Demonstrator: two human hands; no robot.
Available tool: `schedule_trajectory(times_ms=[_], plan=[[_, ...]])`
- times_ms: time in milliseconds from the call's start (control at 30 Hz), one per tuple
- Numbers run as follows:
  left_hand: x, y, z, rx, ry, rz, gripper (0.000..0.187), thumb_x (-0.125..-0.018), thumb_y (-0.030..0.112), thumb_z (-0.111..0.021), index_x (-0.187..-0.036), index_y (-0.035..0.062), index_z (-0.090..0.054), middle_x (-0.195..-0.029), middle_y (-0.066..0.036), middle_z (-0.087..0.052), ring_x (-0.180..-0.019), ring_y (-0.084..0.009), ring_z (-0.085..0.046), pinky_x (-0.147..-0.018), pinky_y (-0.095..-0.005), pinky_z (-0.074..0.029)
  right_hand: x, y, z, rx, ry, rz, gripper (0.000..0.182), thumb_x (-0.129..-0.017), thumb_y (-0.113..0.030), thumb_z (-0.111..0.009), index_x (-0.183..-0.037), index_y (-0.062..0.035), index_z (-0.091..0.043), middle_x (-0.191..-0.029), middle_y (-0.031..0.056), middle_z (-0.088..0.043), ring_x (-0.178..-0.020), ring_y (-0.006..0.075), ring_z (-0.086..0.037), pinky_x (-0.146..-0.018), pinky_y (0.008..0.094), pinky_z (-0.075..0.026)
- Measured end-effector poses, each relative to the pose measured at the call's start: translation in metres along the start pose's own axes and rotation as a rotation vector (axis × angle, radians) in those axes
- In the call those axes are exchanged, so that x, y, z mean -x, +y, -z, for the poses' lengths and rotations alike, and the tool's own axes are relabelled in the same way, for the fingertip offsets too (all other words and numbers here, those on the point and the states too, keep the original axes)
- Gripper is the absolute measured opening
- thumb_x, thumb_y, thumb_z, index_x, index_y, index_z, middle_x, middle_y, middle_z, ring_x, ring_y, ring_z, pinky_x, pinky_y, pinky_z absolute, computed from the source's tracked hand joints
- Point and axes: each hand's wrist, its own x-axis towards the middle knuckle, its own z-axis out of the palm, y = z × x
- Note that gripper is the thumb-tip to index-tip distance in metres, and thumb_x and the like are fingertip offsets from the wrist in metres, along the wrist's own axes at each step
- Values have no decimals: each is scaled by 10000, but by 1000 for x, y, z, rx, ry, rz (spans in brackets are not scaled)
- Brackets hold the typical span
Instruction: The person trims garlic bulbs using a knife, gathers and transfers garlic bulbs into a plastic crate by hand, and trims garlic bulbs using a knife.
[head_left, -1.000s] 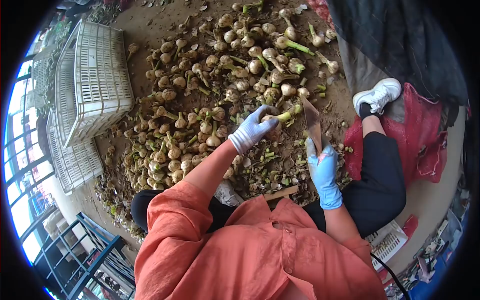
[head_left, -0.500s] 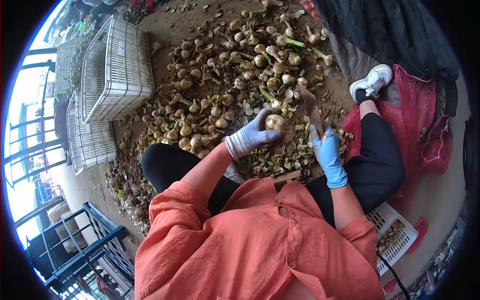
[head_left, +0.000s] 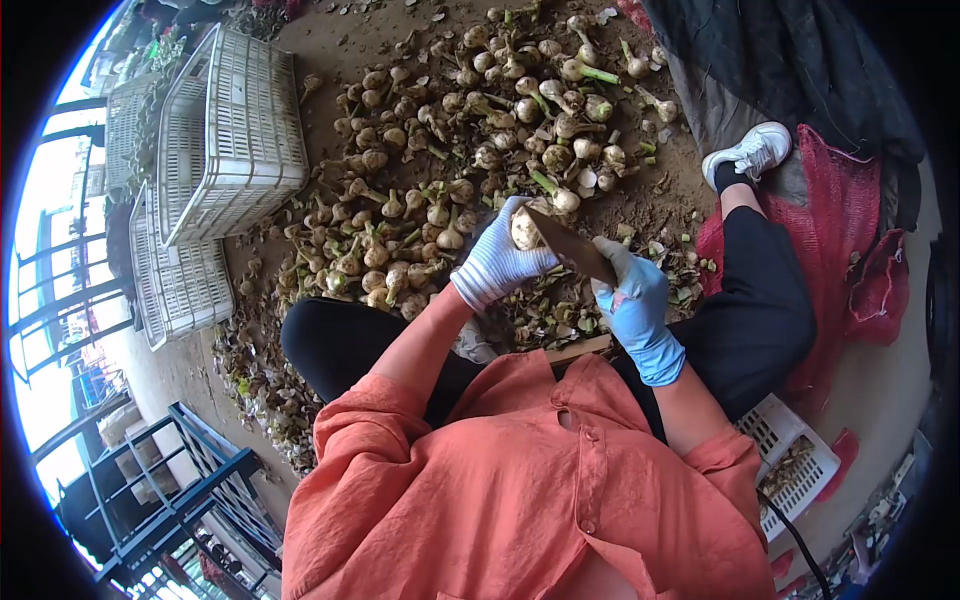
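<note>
A broad heap of pale, soil-stained garlic bulbs (head_left: 487, 157) spreads over brown earth; forearm and knee hide part of its near edge. On the heap's near side is a coral-orange button-front shirt (head_left: 470, 480), cut off at the bottom. Black cloth trousers (head_left: 760, 290) flank the heap's near edge. Right of the heap, a dark fabric sheet (head_left: 790, 80) fades into the lens's black border, and a red mesh sack (head_left: 850, 240) lies crumpled, partly behind the leg. Left of the heap stand 2 white slatted plastic crates (head_left: 255, 110), the lower partly covered by the upper. Near and right of the heap, a small white plastic basket (head_left: 822, 462) is half hidden by the sleeve; the brownish scraps inside are hard to make out.

At the heap's near edge, the left hand (head_left: 503, 258), in a white-and-grey striped knit glove, curls its fingers around a single round, whitish bulb (head_left: 522, 232), covering much of it. To its right, the right hand (head_left: 635, 305), in a thin light-blue glove, is closed around a flat, brownish metal blade (head_left: 573, 245), hiding the handle. The blade overlaps the bulb's right side; whether its edge bites in cannot be told.
</note>
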Motion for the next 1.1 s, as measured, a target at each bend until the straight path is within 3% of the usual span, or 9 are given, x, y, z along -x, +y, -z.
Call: schedule_trajectory(times_ms=[167,300,367,433,500,633,700,900,1100], plan=[[11,-19,4,-30,-114,-201,375,-632,177,-718,-995,124,-644,-1044,-26,-633,-1034,-254,-546,-1069,-464,-228,0,-7,-5,165,-99,229,468,-587,-63,-690,-1039,-20,-578,-767,95,-612,-626,262,-607,-574,361,-465],[10,-15,1,65,-36,-100,405,-608,182,-723,-986,75,-622,-987,-53,-630,-1003,-237,-554,-1020,-379,-330,0,-8,-11,229,-125,197,445,-609,-55,-680,-1040,-41,-570,-760,91,-602,-635,254,-606,-565,360,-465],[11,-1,5,-158,-172,199,524,-596,232,-768,-1030,27,-558,-1019,-98,-599,-950,-220,-576,-914,-312,-432,6,17,-28,275,-36,205,353,-669,-40,-650,-1012,-62,-568,-738,102,-604,-617,263,-614,-541,373,-472],[24,13,-1,-192,-170,-143,721,-611,365,-794,-1120,-5,-442,-985,-96,-605,-894,-178,-590,-815,-272,-484,5,71,-37,541,-338,-302,92,-830,-149,-546,-893,-84,-563,-611,124,-603,-560,291,-625,-485,417,-480],[29,28,19,-112,-130,-24,698,-617,334,-793,-1120,-2,-444,-1054,-128,-600,-996,-151,-563,-860,-307,-470,5,88,-25,548,-166,-306,111,-873,-207,-522,-877,-104,-562,-628,143,-613,-579,323,-620,-497,429,-472],[39,61,118,-1153,-101,833,833,-607,569,-731,-1183,33,-458,-1075,-176,-592,-998,-303,-586,-867,-371,-473,-6,79,11,282,88,-257,196,-897,-268,-519,-850,-82,-563,-640,140,-608,-584,340,-607,-484,430,-448],[51,47,144,-1732,-45,802,832,-607,633,-696,-1171,56,-494,-1116,-171,-569,-1041,-283,-558,-892,-368,-451,-7,67,16,301,16,-386,214,-895,-264,-535,-837,-60,-560,-634,144,-596,-582,340,-599,-489,417,-440],[-60,-54,28,-1237,-345,87,576,-748,359,-671,-1226,106,-470,-1122,-156,-521,-976,-335,-559,-838,-411,-468,-16,55,5,42,97,-292,221,-892,-232,-556,-863,-13,-558,-664,143,-587,-579,287,-591,-523,360,-443],[-141,-239,-54,-1348,-156,78,547,-669,246,-693,-1163,106,-504,-1156,-149,-481,-993,-309,-536,-806,-383,-464,-16,66,4,-68,38,-429,235,-907,-230,-546,-872,3,-535,-671,127,-563,-566,231,-557,-531,340,-435]])
